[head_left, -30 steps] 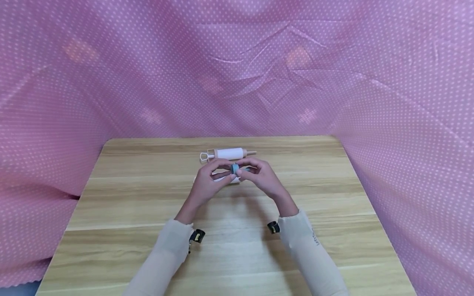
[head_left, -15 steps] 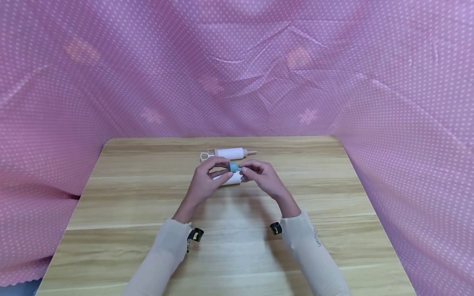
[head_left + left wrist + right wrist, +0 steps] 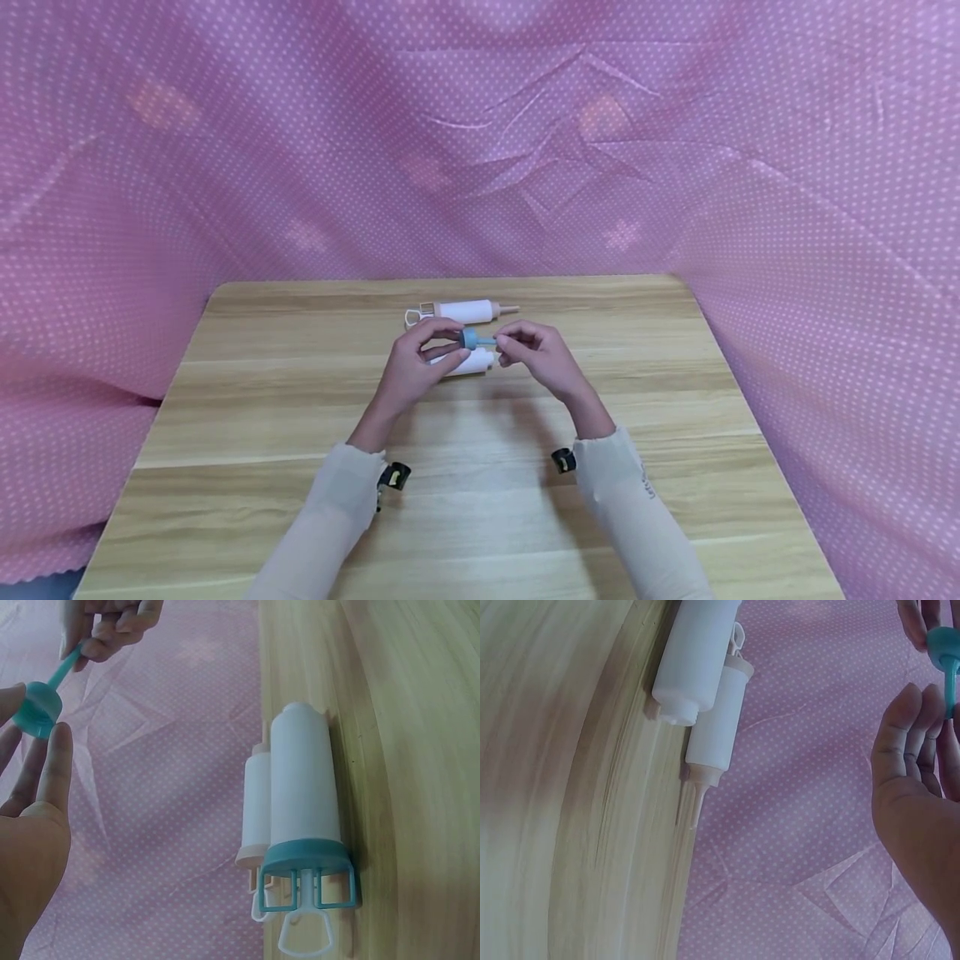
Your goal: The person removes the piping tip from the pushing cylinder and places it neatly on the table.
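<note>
Sleeves (image 3: pixel 322 517) of pale cloth come first, reaching in over the wood-grain surface (image 3: pixel 465 500); near the cuff of the right one runs a short line of dark lettering (image 3: pixel 649 486), too small to read with confidence. Small black devices (image 3: pixel 395 476) sit at both wrists. Beyond them, raised clear of the surface, the left hand (image 3: pixel 411 367) grips the wide cup of a teal nozzle (image 3: pixel 468 338) between thumb and fingers, while the right hand (image 3: pixel 546 358) pinches the thin stem near its tip, so the piece spans the space between the two. Under the hands lies the nearer tube (image 3: pixel 304 776), white and on its side, partly covered in the head view, with a teal collar (image 3: pixel 304 856) and a white pull loop (image 3: pixel 306 953) at one end and a bare stub (image 3: pixel 679 712) at the other. Judging by the colour, the nozzle belongs to this tube and is off it; joining the two seems undone. Farther back lies a second tube (image 3: pixel 467 312), peach-trimmed, its own slim nozzle (image 3: pixel 510 309) in place, so that one looks complete. No brand or label can be made out on either tube. Behind everything hangs a pink cloth (image 3: pixel 480 167) with white dots.
</note>
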A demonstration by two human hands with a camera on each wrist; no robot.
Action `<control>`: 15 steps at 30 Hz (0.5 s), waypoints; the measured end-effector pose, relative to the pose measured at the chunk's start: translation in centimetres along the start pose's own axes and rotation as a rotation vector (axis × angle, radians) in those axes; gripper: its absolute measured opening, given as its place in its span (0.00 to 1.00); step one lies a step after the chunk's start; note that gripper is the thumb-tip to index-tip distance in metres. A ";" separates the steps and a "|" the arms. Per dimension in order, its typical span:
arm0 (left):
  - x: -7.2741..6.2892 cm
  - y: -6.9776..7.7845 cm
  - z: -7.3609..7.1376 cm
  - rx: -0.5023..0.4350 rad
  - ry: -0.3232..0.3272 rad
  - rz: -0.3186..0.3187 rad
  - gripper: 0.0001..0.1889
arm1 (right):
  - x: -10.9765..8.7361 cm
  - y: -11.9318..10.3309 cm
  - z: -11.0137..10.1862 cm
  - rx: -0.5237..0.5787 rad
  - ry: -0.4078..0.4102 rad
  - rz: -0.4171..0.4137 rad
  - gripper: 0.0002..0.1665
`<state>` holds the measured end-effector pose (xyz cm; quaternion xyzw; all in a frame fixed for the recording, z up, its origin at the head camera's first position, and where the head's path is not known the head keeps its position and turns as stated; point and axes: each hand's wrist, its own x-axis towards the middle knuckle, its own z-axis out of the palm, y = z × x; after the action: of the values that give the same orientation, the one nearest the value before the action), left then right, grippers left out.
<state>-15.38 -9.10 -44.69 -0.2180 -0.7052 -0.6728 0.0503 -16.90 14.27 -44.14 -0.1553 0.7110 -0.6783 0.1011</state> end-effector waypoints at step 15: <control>0.0 -0.5 0.1 -0.011 -0.016 -0.043 0.17 | 0.3 0.1 0.2 0.100 0.065 -0.044 0.16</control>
<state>-15.55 -8.96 -45.14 -0.2086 -0.7064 -0.6758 0.0289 -17.06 13.96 -44.20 -0.1435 0.6756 -0.7197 0.0708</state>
